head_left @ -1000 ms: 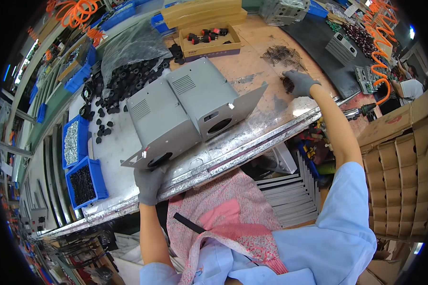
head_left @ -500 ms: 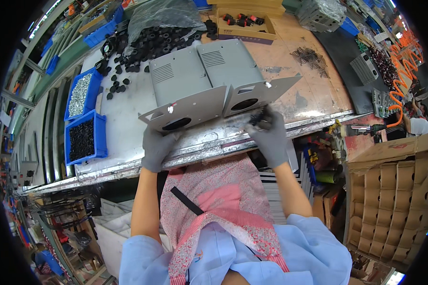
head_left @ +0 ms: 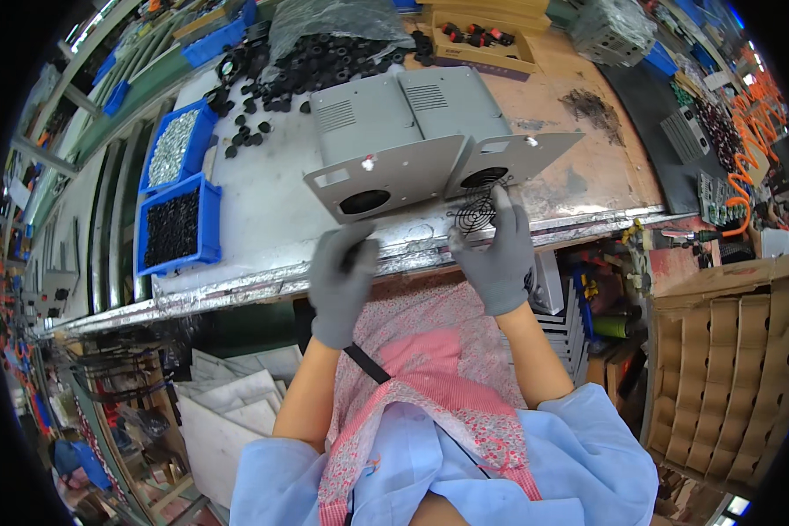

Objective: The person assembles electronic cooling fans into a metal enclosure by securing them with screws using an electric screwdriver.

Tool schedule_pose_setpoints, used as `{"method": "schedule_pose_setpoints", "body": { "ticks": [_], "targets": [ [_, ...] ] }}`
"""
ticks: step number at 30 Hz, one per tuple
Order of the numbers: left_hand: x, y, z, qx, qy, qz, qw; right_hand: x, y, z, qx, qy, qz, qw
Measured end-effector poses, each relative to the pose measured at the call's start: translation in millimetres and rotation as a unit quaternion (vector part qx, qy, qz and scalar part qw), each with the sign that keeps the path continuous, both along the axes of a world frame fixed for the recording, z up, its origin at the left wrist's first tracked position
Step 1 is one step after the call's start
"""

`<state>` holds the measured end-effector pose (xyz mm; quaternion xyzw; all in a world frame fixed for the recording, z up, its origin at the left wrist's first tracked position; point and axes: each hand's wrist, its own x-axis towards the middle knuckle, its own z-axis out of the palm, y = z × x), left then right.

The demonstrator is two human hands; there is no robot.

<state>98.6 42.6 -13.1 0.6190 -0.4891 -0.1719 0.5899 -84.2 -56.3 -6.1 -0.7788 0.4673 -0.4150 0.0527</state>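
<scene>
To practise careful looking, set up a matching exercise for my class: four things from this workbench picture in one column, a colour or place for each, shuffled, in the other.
Things:
1. wire fan guard
2. metal housings
3. bins
4. cardboard tray

Descriptions:
A. blue, left side of bench
B. far edge, holding red and black parts
C. at the right hand
D. grey, vented, two round holes in front

Pairs: 1-C, 2-D, 3-A, 4-B

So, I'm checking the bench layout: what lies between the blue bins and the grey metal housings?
In the head view, only bare bench top lies between the blue bins and the grey metal housings.
</scene>
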Motion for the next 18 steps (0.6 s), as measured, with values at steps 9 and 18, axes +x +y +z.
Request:
{"method": "schedule_pose_setpoints", "body": {
  "ticks": [9, 18],
  "targets": [
    [-14, -21, 4, 0.092, 0.077, -0.045, 0.992, -4, 23, 6, 0.028, 0.071, 0.166, 0.983],
    [31, -15, 2, 0.179, -0.272, 0.053, 0.944, -294, -131, 52, 0.027, 0.548, -0.154, 0.822]
  ]
}}
